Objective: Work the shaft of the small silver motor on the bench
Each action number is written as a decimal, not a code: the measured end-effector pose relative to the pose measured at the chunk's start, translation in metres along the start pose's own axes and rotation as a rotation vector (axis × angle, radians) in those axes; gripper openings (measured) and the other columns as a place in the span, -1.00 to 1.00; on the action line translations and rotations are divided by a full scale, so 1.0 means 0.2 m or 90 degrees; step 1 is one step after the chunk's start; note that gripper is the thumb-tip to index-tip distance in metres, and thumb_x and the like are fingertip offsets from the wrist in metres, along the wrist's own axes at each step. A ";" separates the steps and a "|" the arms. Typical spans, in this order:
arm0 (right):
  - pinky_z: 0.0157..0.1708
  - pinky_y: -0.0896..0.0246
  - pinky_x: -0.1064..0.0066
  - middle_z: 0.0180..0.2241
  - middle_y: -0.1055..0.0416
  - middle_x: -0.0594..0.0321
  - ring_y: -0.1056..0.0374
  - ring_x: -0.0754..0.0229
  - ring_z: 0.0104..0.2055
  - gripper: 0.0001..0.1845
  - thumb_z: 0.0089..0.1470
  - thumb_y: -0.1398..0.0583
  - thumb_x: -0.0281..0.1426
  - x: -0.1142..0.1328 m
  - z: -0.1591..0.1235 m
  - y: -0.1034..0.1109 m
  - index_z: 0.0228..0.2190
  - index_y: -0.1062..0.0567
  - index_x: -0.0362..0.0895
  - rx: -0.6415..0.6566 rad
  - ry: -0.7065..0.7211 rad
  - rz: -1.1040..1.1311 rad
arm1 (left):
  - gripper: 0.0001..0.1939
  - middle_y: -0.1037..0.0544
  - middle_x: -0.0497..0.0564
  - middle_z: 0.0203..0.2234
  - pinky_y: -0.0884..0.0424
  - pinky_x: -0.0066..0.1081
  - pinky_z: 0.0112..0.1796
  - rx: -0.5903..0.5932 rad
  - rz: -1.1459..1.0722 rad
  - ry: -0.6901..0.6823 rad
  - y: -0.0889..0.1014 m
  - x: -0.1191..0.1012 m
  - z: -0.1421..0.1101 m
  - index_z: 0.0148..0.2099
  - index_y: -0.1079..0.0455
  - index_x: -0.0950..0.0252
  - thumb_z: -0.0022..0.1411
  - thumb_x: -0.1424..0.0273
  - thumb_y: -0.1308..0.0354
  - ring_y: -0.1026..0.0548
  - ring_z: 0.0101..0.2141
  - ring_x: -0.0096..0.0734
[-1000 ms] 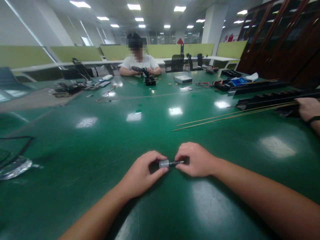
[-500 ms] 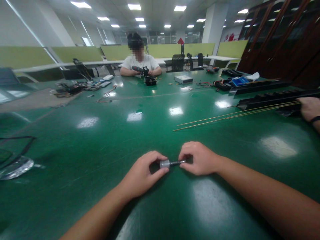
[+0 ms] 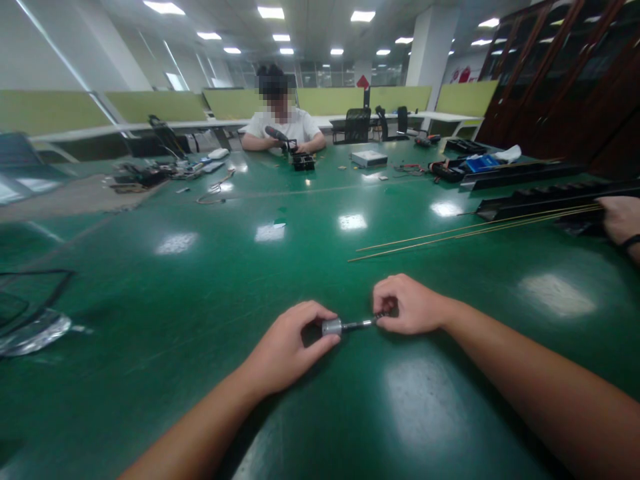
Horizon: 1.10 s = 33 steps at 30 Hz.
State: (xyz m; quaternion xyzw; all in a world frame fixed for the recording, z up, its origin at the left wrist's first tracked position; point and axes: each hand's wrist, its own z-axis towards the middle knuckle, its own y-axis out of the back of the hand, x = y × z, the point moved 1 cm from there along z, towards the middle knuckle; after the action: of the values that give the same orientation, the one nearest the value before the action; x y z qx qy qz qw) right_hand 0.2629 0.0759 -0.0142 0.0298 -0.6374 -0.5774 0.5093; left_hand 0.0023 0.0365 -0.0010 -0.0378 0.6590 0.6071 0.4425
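Between thumb and fingers, my left hand (image 3: 295, 347) grips a silver metal cylinder (image 3: 332, 327), low over the green table. A thin dark shaft (image 3: 355, 326) with a shiny silver end sticks out of the cylinder to the right. At the shaft's far end, my right hand (image 3: 410, 305) is closed in a pinch on a small dark part (image 3: 381, 316). That part's exact kind is too small to tell, and the fingers cover some of it. Whether it touches the shaft tip cannot be made out.
Long thin brass-coloured rods (image 3: 450, 235) reach in from another person's hand (image 3: 620, 217) at right. Black metal channels (image 3: 530, 175) lie behind. Across the table, a person (image 3: 283, 127) works on a black device (image 3: 303, 161). Clear plastic wrap (image 3: 40, 333) lies at left.
My right hand has moved right and slightly away from me, showing more of the shaft and a dark part in its fingers. My left hand stays nearly still on the cylinder.
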 end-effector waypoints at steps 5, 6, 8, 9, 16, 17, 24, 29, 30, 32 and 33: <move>-0.39 -0.23 0.47 -0.49 -0.44 0.28 -0.34 0.27 -0.44 -0.96 -0.13 -0.27 -0.46 -0.01 0.00 0.00 -0.50 -0.51 -0.18 0.004 -0.003 0.019 | -0.80 -0.56 0.01 -0.20 -0.39 -0.30 -0.11 -0.004 0.004 -0.002 0.00 0.00 0.00 -0.08 -0.46 0.23 0.27 0.30 -0.21 -0.51 -0.18 -0.27; -0.39 -0.23 0.47 -0.48 -0.44 0.27 -0.34 0.27 -0.44 -0.96 -0.13 -0.27 -0.47 -0.01 0.00 0.00 -0.50 -0.51 -0.18 0.004 -0.004 0.022 | -0.80 -0.56 0.01 -0.20 -0.39 -0.30 -0.11 -0.005 0.004 -0.003 0.00 0.00 0.00 -0.08 -0.46 0.23 0.27 0.30 -0.21 -0.51 -0.18 -0.27; -0.39 -0.24 0.47 -0.49 -0.44 0.27 -0.35 0.27 -0.44 -0.96 -0.13 -0.27 -0.46 0.00 0.00 0.00 -0.50 -0.51 -0.18 0.005 -0.002 0.027 | -0.80 -0.56 0.01 -0.20 -0.39 -0.30 -0.11 -0.007 0.004 -0.006 0.00 0.00 0.00 -0.08 -0.46 0.23 0.27 0.30 -0.21 -0.51 -0.18 -0.27; -0.39 -0.24 0.47 -0.49 -0.44 0.27 -0.35 0.27 -0.44 -0.96 -0.13 -0.28 -0.46 0.00 0.00 0.00 -0.50 -0.52 -0.18 0.005 -0.001 0.029 | -0.80 -0.56 0.01 -0.20 -0.40 -0.31 -0.11 -0.008 0.004 -0.007 0.00 0.00 -0.01 -0.08 -0.46 0.23 0.27 0.29 -0.21 -0.51 -0.18 -0.27; -0.36 -0.22 0.46 -0.49 -0.46 0.29 -0.36 0.28 -0.44 -0.93 -0.07 -0.32 -0.42 0.06 0.02 -0.05 -0.48 -0.55 -0.17 -0.007 0.015 0.024 | -0.81 -0.55 0.00 -0.22 -0.39 -0.31 -0.13 -0.008 0.003 -0.007 -0.01 0.00 0.00 -0.09 -0.46 0.23 0.27 0.31 -0.22 -0.51 -0.20 -0.28; -0.36 -0.21 0.46 -0.49 -0.46 0.28 -0.35 0.28 -0.43 -0.92 -0.06 -0.32 -0.41 0.08 0.03 -0.06 -0.47 -0.55 -0.17 -0.018 0.022 0.024 | -0.81 -0.55 0.00 -0.23 -0.38 -0.31 -0.13 -0.010 0.003 -0.011 -0.01 0.00 0.00 -0.09 -0.46 0.23 0.26 0.31 -0.22 -0.50 -0.20 -0.29; -0.25 -0.21 0.38 -0.39 -0.53 0.20 -0.38 0.18 -0.29 -0.90 0.05 -0.29 -0.40 0.18 0.08 -0.18 -0.35 -0.60 -0.16 -0.099 0.041 -0.050 | -0.80 -0.53 -0.02 -0.24 -0.37 -0.36 -0.17 -0.031 -0.016 -0.028 -0.02 0.00 0.00 -0.10 -0.44 0.24 0.20 0.40 -0.27 -0.48 -0.21 -0.31; -0.24 -0.21 0.38 -0.38 -0.54 0.20 -0.38 0.18 -0.29 -0.91 0.07 -0.29 -0.40 0.18 0.06 -0.18 -0.34 -0.60 -0.15 -0.107 0.050 -0.058 | -0.83 -0.55 -0.03 -0.27 -0.37 -0.38 -0.20 -0.019 -0.017 -0.005 -0.01 -0.01 0.01 -0.09 -0.48 0.21 0.33 0.29 -0.15 -0.49 -0.25 -0.34; -0.25 -0.21 0.39 -0.38 -0.54 0.21 -0.38 0.19 -0.30 -0.91 0.07 -0.29 -0.40 0.17 0.06 -0.18 -0.34 -0.59 -0.15 -0.109 0.053 -0.057 | -0.82 -0.55 -0.03 -0.28 -0.37 -0.38 -0.20 -0.016 -0.011 -0.005 -0.01 -0.01 0.01 -0.10 -0.49 0.21 0.34 0.28 -0.14 -0.49 -0.25 -0.34; -0.27 -0.21 0.39 -0.39 -0.54 0.22 -0.37 0.20 -0.30 -0.91 0.07 -0.29 -0.39 0.17 0.06 -0.18 -0.34 -0.59 -0.14 -0.112 0.055 -0.059 | -0.82 -0.56 -0.02 -0.28 -0.37 -0.38 -0.20 -0.010 -0.002 -0.006 -0.01 -0.01 0.01 -0.10 -0.49 0.21 0.33 0.28 -0.15 -0.49 -0.26 -0.34; -0.27 -0.20 0.39 -0.39 -0.54 0.22 -0.37 0.20 -0.31 -0.91 0.07 -0.29 -0.39 0.17 0.05 -0.18 -0.34 -0.59 -0.14 -0.113 0.055 -0.060 | -0.82 -0.56 -0.02 -0.28 -0.38 -0.39 -0.20 -0.007 0.000 -0.007 -0.02 -0.01 0.02 -0.10 -0.49 0.22 0.32 0.28 -0.16 -0.49 -0.26 -0.33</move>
State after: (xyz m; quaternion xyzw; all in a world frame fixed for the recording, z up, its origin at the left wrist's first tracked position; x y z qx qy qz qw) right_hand 0.2194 0.0502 -0.0177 0.0395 -0.5591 -0.6530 0.5094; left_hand 0.0070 0.0372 -0.0018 -0.0372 0.6533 0.6109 0.4457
